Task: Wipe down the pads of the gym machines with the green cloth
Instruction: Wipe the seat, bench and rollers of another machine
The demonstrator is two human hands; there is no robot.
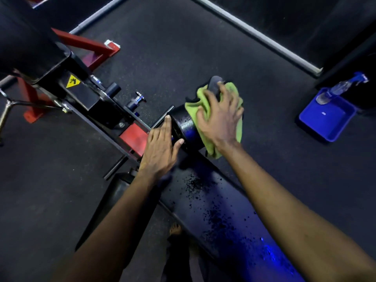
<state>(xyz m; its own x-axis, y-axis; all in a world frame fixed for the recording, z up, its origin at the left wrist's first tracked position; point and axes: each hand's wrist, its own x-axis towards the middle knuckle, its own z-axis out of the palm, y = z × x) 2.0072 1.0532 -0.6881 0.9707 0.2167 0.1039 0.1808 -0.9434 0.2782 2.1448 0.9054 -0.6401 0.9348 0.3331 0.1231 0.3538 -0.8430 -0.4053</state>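
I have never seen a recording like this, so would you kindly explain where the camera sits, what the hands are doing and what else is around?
This single view comes from a camera worn on the person's head, looking down at their own arms. The right hand presses a green cloth onto a black roller pad of a gym machine. The left hand rests flat against the same roller. Below lies a long black pad speckled with droplets. On the floor to the right, a blue tray holds a spray bottle.

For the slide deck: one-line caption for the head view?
Right hand presses a green cloth onto the black cylindrical roller pad; left hand touches its end.
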